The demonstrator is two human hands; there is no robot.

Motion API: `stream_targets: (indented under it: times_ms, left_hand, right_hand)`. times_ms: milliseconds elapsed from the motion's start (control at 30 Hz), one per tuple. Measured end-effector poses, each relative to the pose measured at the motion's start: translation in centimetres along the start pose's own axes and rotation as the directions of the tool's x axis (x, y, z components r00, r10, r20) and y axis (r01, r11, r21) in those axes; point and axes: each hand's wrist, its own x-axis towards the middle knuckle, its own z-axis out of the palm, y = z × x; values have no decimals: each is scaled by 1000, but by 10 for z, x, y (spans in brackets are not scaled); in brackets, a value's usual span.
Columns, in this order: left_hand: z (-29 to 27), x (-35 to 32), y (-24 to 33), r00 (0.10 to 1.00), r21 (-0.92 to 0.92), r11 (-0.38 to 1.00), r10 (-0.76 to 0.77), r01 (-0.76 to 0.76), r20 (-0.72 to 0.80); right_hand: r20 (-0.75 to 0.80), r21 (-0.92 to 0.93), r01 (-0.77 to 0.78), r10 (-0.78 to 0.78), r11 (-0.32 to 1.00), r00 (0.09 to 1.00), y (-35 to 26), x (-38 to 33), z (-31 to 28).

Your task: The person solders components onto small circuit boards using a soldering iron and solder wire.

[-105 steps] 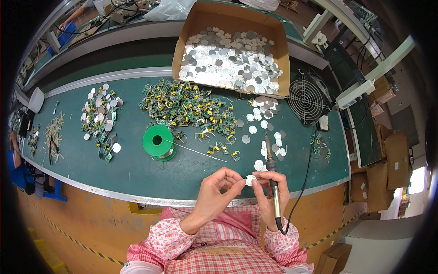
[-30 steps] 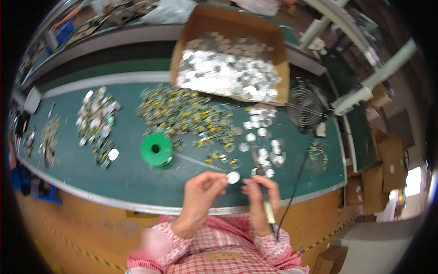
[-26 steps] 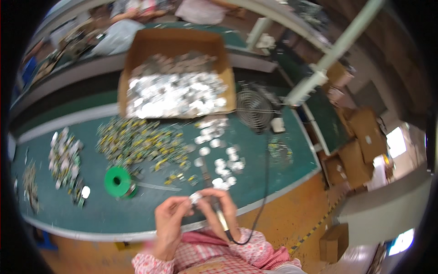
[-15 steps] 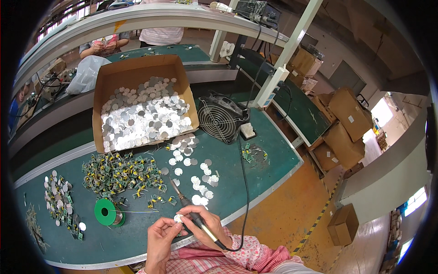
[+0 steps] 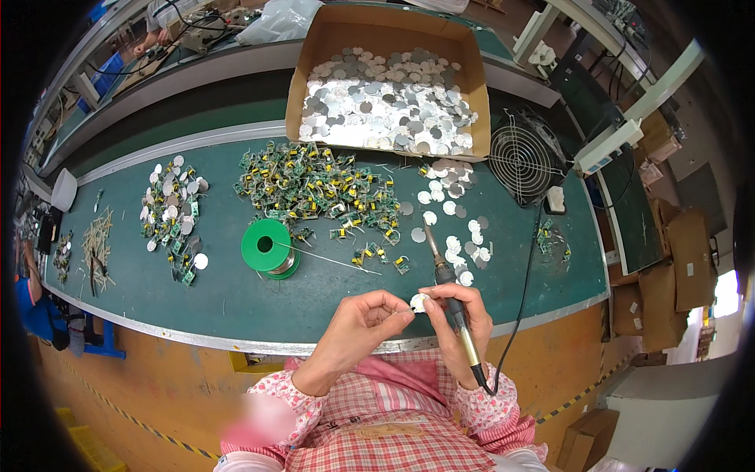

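Observation:
My right hand [image 5: 464, 322] is closed round a soldering iron [image 5: 464, 328], its tip pointing up and away over the bench. Its thumb and forefinger also meet the right edge of a small white disc [image 5: 418, 303]. At the disc's left edge my left hand [image 5: 360, 324] is pinched shut; whether a smaller part sits between those fingertips is hidden. Both hands are over the bench's front edge. Beyond them stands a green solder wire spool [image 5: 266, 245], its loose wire end stretching right. Behind it lies a heap of small circuit boards [image 5: 311, 185] with yellow parts.
A cardboard box [image 5: 292, 118] of silvery discs stands at the back, with loose discs [image 5: 454, 245] before it. A black fan [image 5: 525, 161] is at right, near the iron's cord [image 5: 528, 291]. Boards with discs [image 5: 169, 200] and thin cut-off leads [image 5: 96, 244] lie left.
The view has swung left and down, so the bench things now appear further right and higher. My hands stay together at the disc, and the iron is still in my right hand.

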Motion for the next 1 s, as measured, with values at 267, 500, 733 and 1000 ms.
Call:
stream_targets:
  times_ms: [267,500,733,1000]
  left_hand:
    - [-4,0,-6,981,133,973,192,-187,-24]
    - [-8,3,-9,976,169,963,218,-211,-25]
    - [-10,4,-11,979,159,968,203,-194,-37]
    - [-7,4,-13,989,133,983,138,-129,-61]
  right_hand:
    - [89,-71,-23,29,997,996,-8,1,-1]
    - [91,-40,-27,31,999,995,-7,4,1]
    - [74,-9,-33,34,999,997,-5,5,4]
    - [81,-29,-72,74,997,994,-7,6,6]
